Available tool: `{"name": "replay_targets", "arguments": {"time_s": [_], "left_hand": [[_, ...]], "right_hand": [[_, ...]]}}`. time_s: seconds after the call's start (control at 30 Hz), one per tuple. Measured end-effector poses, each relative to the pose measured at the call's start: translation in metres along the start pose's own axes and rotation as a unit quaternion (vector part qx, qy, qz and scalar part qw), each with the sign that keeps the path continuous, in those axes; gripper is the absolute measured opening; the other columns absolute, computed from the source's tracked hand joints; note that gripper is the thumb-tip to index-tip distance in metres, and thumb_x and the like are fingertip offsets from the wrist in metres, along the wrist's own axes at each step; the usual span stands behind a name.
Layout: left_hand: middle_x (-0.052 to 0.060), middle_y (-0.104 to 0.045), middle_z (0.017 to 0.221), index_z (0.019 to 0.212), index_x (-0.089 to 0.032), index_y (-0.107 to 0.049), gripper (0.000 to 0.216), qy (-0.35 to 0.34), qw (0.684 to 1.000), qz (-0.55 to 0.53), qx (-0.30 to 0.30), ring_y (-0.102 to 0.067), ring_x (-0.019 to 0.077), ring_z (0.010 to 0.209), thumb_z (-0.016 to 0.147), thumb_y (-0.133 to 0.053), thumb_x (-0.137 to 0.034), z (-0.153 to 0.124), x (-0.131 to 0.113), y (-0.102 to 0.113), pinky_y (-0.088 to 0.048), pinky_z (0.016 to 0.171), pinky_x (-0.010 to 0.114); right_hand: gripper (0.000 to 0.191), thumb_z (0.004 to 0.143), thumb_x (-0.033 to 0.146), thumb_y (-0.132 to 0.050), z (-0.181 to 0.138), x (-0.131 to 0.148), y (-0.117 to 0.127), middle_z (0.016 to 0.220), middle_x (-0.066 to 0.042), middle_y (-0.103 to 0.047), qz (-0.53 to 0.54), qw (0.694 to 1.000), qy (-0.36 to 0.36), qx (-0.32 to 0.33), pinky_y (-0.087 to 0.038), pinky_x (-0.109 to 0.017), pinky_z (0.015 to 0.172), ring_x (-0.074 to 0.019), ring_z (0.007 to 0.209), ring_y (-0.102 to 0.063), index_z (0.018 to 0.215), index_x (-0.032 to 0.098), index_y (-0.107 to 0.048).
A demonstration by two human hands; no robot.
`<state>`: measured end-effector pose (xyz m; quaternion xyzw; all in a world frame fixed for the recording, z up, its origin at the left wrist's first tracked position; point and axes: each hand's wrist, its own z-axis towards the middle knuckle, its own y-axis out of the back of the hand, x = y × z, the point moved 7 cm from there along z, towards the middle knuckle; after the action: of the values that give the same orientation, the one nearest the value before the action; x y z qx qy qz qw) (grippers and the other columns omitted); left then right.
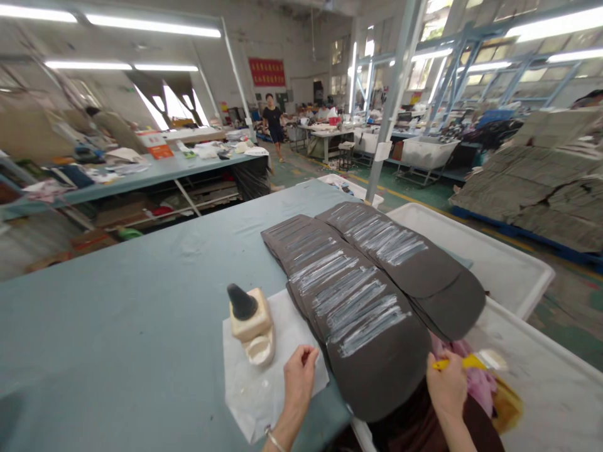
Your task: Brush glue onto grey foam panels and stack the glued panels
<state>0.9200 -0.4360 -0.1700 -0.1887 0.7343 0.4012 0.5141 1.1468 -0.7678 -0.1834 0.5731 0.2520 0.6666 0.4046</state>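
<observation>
My right hand [446,384] is closed round a paintbrush [468,362] with a yellow handle; its pale bristles point right. My left hand [300,375] hovers over a white paper sheet [240,392], fingers curled and pinched together, and nothing shows in them. Between my hands lie overlapping dark grey rounded panels [377,376], fanned out in a row with streaky white smears across them. A second row of such panels [419,270] lies beside it to the right. On the paper sits a cream plastic container [259,329] with a black conical spout and a small open cup.
The panels lie on a blue-green covered table [141,326]. White tubs [475,257] stand along its right side, with a pink cloth [480,386] near my right hand. A metal post [389,100] rises behind the table. A person [273,119] walks in the aisle beyond.
</observation>
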Motion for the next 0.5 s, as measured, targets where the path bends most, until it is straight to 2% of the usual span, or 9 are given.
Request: {"name": "replay_targets", "arguments": {"time_s": [0.1, 0.2, 0.3, 0.4, 0.5], "left_hand": [[0.004, -0.06, 0.081, 0.095, -0.018, -0.06, 0.031, -0.032, 0.999, 0.011, -0.01, -0.057, 0.0161, 0.072, 0.086, -0.04, -0.04, -0.004, -0.005, -0.008, -0.047, 0.071, 0.031], [0.008, -0.051, 0.107, 0.117, -0.02, -0.052, 0.037, -0.125, 0.99, 0.045, -0.041, -0.054, 0.0186, 0.096, 0.081, -0.049, -0.03, -0.007, -0.023, -0.014, -0.046, 0.087, 0.036], [0.009, -0.042, 0.116, 0.117, -0.021, -0.051, 0.04, -0.177, 0.98, 0.085, -0.043, -0.049, 0.0195, 0.106, 0.077, -0.053, -0.022, -0.005, -0.031, -0.021, -0.042, 0.095, 0.04], [0.009, -0.039, 0.117, 0.115, -0.021, -0.051, 0.038, -0.179, 0.977, 0.102, -0.049, -0.048, 0.0197, 0.106, 0.077, -0.051, -0.019, -0.002, -0.029, -0.022, -0.042, 0.096, 0.041], [0.009, -0.039, 0.116, 0.116, -0.019, -0.047, 0.038, -0.182, 0.978, 0.088, -0.056, -0.045, 0.021, 0.112, 0.078, -0.049, -0.019, -0.001, -0.026, -0.022, -0.04, 0.098, 0.042]], "right_hand": [[0.032, 0.075, 0.048, -0.043, -0.011, -0.02, -0.017, 0.078, -0.007, -0.054, 0.019, 0.994, -0.092, 0.061, -0.041, -0.036, 0.067, -0.0244, 0.069, -0.053, 0.09, 0.02, -0.044], [0.031, 0.075, 0.045, -0.042, -0.02, -0.012, -0.032, 0.076, -0.004, -0.054, 0.049, 0.988, -0.104, 0.099, -0.042, -0.035, 0.067, -0.0222, 0.064, -0.053, 0.094, 0.021, -0.042], [0.029, 0.073, 0.04, -0.042, -0.024, 0.004, -0.038, 0.076, -0.004, -0.054, 0.056, 0.988, -0.093, 0.111, -0.042, -0.034, 0.067, -0.0222, 0.065, -0.055, 0.095, 0.021, -0.042], [0.026, 0.07, 0.033, -0.042, -0.026, 0.015, -0.033, 0.074, -0.004, -0.053, 0.052, 0.99, -0.079, 0.108, -0.042, -0.035, 0.067, -0.0233, 0.067, -0.056, 0.093, 0.021, -0.043], [0.025, 0.068, 0.031, -0.043, -0.026, 0.017, -0.022, 0.076, -0.005, -0.053, 0.061, 0.993, -0.071, 0.069, -0.042, -0.035, 0.068, -0.0249, 0.071, -0.057, 0.091, 0.023, -0.044]]}}
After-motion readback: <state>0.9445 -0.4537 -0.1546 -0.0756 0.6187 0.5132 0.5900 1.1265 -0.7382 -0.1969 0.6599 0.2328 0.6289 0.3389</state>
